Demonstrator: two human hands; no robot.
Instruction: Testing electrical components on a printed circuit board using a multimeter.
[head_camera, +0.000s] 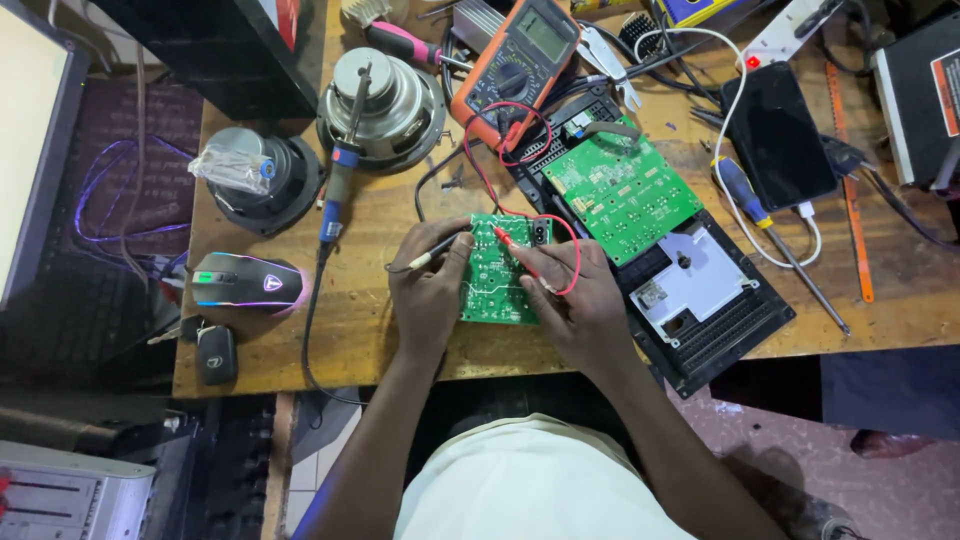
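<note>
I had the small green circuit board (497, 272) flat on the worktop (380, 330) near its front edge, just in front of the orange multimeter (515, 65) and beside the opened black casing (700, 310). My left hand (428, 290) was closed in a pinch grip on the black probe (432, 252), my right hand (578, 295) closed on the red probe (512, 246), both tips touching the board. I judged this as mid-measurement; the next point called for steady tips and a look up at the meter.
</note>
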